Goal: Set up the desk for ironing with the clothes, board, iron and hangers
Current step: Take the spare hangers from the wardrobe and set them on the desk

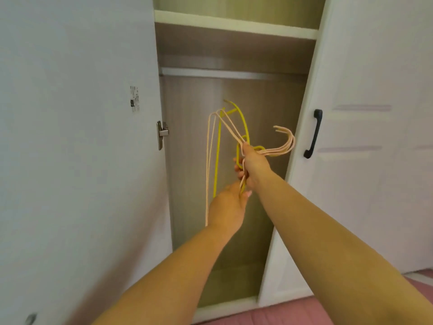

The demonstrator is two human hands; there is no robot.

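Open wardrobe, seen from the head camera. One shelf (234, 25) spans the top of the compartment; below it runs one metal hanging rail (229, 73), bare along its visible length. The left door (77, 137) stands swung outward, carrying a small printed label (134, 99) and one hinge (162, 134) at its inner edge. The right door (365, 137), with one black handle (313, 133), stands just beside the raised right forearm and narrows the opening on that side. A pink surface (293, 310) lies at the lower right, below the wardrobe's base edge.

A bundle of wire hangers (215, 146) is held in the middle of the opening, clear of the rail and of both doors: at least two pale pink and at least one yellow; the exact count cannot be told where the wires overlap. The right hand (254, 164) has its fingers curled round the hanger necks, hooks pointing right. The left hand (228, 207) pinches the lower wires.
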